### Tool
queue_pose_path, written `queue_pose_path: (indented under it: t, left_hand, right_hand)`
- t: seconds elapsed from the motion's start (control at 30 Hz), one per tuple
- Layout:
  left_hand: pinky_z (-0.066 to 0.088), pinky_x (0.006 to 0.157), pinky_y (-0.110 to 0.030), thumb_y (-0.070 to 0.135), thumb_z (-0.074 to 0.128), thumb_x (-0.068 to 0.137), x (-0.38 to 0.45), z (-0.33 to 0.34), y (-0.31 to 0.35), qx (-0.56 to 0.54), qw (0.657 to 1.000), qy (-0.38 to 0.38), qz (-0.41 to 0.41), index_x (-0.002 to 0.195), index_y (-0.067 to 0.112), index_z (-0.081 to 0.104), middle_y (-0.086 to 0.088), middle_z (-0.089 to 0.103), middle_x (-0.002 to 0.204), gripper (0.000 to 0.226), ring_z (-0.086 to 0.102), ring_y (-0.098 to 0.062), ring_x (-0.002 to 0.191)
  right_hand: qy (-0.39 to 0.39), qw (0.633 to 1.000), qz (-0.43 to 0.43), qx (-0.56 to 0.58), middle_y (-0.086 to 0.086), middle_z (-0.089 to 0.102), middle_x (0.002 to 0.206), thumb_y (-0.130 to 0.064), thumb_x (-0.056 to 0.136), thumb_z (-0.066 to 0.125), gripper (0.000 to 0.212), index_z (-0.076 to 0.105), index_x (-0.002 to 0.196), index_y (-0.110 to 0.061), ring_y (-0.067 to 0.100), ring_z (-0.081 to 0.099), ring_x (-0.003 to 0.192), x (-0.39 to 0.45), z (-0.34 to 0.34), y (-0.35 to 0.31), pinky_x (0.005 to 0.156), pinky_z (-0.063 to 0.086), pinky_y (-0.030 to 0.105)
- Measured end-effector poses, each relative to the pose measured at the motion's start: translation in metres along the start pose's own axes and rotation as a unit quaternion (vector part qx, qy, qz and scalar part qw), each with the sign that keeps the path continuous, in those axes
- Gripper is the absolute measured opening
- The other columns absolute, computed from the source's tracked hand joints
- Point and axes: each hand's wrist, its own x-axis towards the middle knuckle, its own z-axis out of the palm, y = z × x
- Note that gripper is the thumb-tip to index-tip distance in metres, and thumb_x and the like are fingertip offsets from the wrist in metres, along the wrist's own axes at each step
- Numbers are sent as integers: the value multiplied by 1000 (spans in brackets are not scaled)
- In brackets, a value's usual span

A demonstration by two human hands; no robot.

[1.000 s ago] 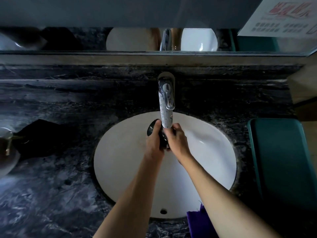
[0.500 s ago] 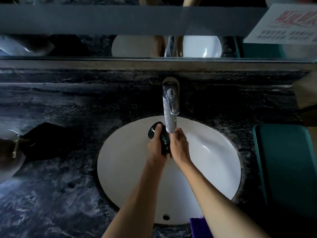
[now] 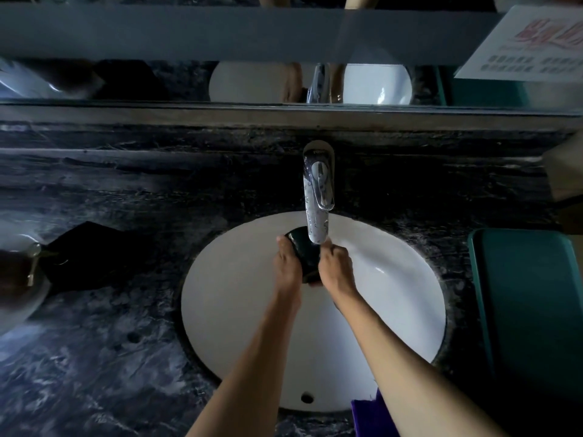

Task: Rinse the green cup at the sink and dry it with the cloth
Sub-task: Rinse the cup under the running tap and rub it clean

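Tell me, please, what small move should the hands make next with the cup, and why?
Probably turn the green cup slowly under the faucet. Both the left hand and right hand grip it at the spout, and the purple cloth lies untouched at the sink edge.

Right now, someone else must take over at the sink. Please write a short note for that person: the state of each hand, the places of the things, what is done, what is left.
Left hand: grips the green cup from its left side.
Right hand: grips the same cup from its right side.
Green cup: tilted, held over the white basin, directly below the faucet spout.
Purple cloth: on the counter edge, near the right forearm, untouched.
Done: the cup is at the faucet. Whether water runs, I cannot tell.
Left: finish the rinse, then dry the cup with the cloth.
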Motion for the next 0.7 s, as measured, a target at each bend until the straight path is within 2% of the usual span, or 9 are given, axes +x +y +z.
queue_pose_path:
  t: [0.07, 0.1, 0.17, 0.27, 0.43, 0.5, 0.6, 0.67, 0.7]
  left_hand:
    - [48, 81, -40, 40, 20, 117, -1, 2, -2, 6, 1000, 24, 5, 106, 3, 64, -23, 63, 100, 59, 59, -28, 93]
    - [47, 78, -36, 36, 21, 118, -2, 4, -3, 27, 999, 33, 23, 101, 2, 63, -20, 61, 96, 57, 57, -25, 90]
    - [42, 66, -31, 28, 23, 118, -6, 7, -6, 62, 994, 34, 80, 91, -2, 61, -16, 56, 82, 56, 51, -20, 78]
    - [43, 59, -28, 20, 25, 118, -10, 8, -11, 78, 989, 28, 124, 86, 3, 62, -3, 57, 69, 51, 51, -13, 62]
    - [53, 62, -26, 51, 23, 114, -9, -2, -8, -25, 994, -94, -55, 107, 18, 72, -4, 75, 87, 60, 68, -19, 80]
    - [51, 71, -32, 60, 20, 112, -10, -4, -10, -24, 991, -119, -59, 118, 13, 71, -14, 74, 99, 70, 67, -25, 89]
    - [45, 64, -31, 45, 20, 116, -15, 6, -14, -5, 1000, -14, -2, 101, 4, 67, -17, 60, 91, 64, 56, -22, 81]
    - [43, 68, -34, 29, 24, 118, -16, 10, -14, 24, 996, 71, 40, 90, 3, 62, -14, 57, 83, 54, 52, -21, 73]
    - [43, 70, -34, 25, 26, 118, -16, 9, -14, 33, 995, 73, 56, 89, 3, 61, -10, 59, 80, 50, 53, -20, 71]
  right_hand:
    - [43, 999, -2, -19, 28, 68, 109, -33, 105, 36, 40, 57, 74, -19, 46, 63, 103, -1, 1, 3, 81, 54, 47]
    - [51, 998, -19, -34, 26, 69, 108, -33, 104, 37, 36, 55, 75, -21, 46, 62, 104, -3, 3, 4, 78, 48, 40]
    - [32, 996, -55, -58, 19, 71, 115, -42, 103, 42, 25, 60, 102, -25, 42, 62, 108, -5, 8, 5, 75, 40, 37]
    - [32, 996, -56, -61, 14, 71, 120, -59, 96, 47, 47, 56, 126, -24, 38, 63, 111, -4, 11, 4, 77, 39, 35]
    - [29, 998, -52, -11, 30, 65, 110, -34, 109, 32, 50, 60, 111, 7, 43, 62, 106, 1, 1, 9, 81, 41, 36]
    - [47, 997, -54, 2, 31, 66, 108, -29, 109, 32, 44, 61, 107, 4, 44, 62, 105, -3, 3, 11, 84, 44, 39]
    - [74, 995, -67, -6, 19, 70, 104, -29, 107, 36, 31, 64, 98, -19, 43, 61, 105, -10, 9, 9, 74, 37, 35]
    - [60, 992, -96, -56, 11, 69, 108, -47, 101, 45, 26, 60, 106, -27, 37, 62, 108, -16, 11, 8, 73, 38, 34]
    - [47, 989, -108, -91, 9, 69, 115, -55, 97, 50, 37, 57, 116, -24, 34, 62, 110, -18, 11, 7, 78, 43, 36]
